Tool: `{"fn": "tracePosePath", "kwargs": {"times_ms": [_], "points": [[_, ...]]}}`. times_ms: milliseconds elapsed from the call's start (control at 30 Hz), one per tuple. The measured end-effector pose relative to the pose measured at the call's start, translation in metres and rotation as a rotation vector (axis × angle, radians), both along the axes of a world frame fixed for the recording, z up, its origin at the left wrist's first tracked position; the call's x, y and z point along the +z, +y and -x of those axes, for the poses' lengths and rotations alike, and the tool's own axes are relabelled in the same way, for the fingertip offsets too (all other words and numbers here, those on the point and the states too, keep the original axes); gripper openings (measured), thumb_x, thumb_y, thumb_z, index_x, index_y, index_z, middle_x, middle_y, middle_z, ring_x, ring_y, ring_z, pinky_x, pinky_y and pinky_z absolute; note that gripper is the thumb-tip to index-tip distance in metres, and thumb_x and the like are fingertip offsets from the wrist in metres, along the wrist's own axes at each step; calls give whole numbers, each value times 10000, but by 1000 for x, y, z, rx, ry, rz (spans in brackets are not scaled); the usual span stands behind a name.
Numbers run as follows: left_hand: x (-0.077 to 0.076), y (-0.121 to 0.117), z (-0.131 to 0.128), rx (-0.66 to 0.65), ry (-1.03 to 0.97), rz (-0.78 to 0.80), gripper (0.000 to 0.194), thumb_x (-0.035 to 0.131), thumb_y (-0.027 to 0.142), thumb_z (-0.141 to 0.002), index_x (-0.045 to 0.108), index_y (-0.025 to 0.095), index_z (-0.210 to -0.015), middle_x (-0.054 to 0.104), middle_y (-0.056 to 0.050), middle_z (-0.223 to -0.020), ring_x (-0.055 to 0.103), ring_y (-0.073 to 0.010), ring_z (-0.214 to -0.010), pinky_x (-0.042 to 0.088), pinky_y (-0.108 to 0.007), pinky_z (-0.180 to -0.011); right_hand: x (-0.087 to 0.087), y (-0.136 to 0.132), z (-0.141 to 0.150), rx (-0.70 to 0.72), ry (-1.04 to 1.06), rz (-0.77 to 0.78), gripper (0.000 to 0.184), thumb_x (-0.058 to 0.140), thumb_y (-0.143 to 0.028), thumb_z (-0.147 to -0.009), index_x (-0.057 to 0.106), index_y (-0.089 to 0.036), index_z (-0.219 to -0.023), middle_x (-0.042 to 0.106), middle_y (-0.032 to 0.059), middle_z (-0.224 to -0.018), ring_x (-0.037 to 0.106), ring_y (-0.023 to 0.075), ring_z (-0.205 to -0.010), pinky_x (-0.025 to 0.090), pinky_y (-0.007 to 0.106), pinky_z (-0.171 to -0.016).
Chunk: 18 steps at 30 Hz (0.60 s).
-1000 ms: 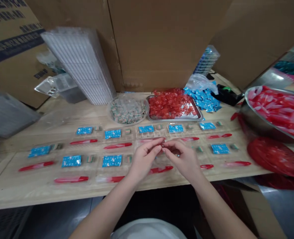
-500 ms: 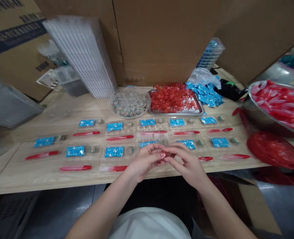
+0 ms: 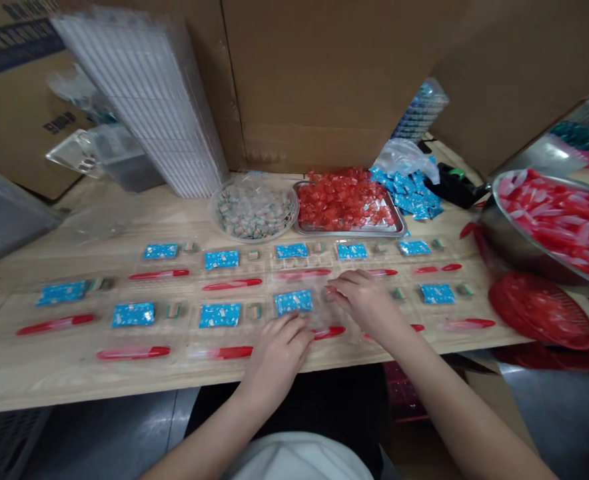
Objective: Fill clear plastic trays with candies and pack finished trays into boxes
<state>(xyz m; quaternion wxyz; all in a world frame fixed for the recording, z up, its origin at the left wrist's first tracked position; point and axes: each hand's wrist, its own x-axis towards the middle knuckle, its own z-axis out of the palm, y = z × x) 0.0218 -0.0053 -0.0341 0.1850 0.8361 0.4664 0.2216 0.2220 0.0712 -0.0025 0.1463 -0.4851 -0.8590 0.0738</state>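
Observation:
My left hand (image 3: 279,350) lies over the front of a clear plastic tray, its fingers outstretched and a little bent, their tips by a blue printed packet (image 3: 294,302). The thumb is hidden. At the tray's back right corner, my right hand (image 3: 367,303) points down with finger and thumb pinched together. A bit of something reddish shows at those fingertips, too small and covered to name. In front of the packet lies a red pen-shaped piece (image 3: 329,332), partly behind my left hand. Beside it, another tray holds a blue packet (image 3: 219,315) and a small striped block (image 3: 254,311).
Filled clear trays stand in two rows. Behind them are a round tub (image 3: 254,210) of small wrapped blocks, a metal tray (image 3: 352,233) of red wrapped pieces, and blue packets (image 3: 414,193). A metal bowl (image 3: 492,220) and red basket (image 3: 542,310) stand right; stacked clear trays (image 3: 139,100) rise left.
My hands were together over the tray, fingering a small red piece. They have parted: the left moved down to the tray's front, the right to its back right corner. The view shifted slightly.

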Motion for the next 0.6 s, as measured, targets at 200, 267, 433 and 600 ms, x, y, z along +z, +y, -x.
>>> {"fn": "tracePosePath", "kwargs": {"times_ms": [200,267,433,600], "points": [[-4,5,-1,20,-64,-20,165,517,209,-844,645,236,-944,650,-9,-1094,541,-219,-1087,479,-395,-882,-3,10,5,35,-75,57,141,528,-179,-835,669,-167,-840,645,66,-796,575,198,-791,472,332,-742],[-4,6,0,16,-83,-18,164,517,201,-842,646,234,-938,653,-12,-1087,549,-219,-1077,488,-392,-876,-2,9,5,58,-97,84,139,527,-169,-834,666,-166,-836,642,67,-793,578,196,-792,471,324,-732],[-8,7,1,11,-113,-31,173,496,187,-849,640,228,-935,657,-22,-1068,555,-222,-1070,500,-389,-866,4,43,-5,69,-83,224,108,543,-225,-819,643,-194,-791,644,45,-791,590,180,-775,460,289,-698],[-8,7,4,-19,-79,13,193,484,178,-856,623,223,-982,633,-30,-1118,519,-217,-1120,474,-390,-912,-3,142,-16,-433,-103,101,185,535,-272,-805,598,-148,-925,654,88,-891,597,200,-803,430,275,-676]]}}
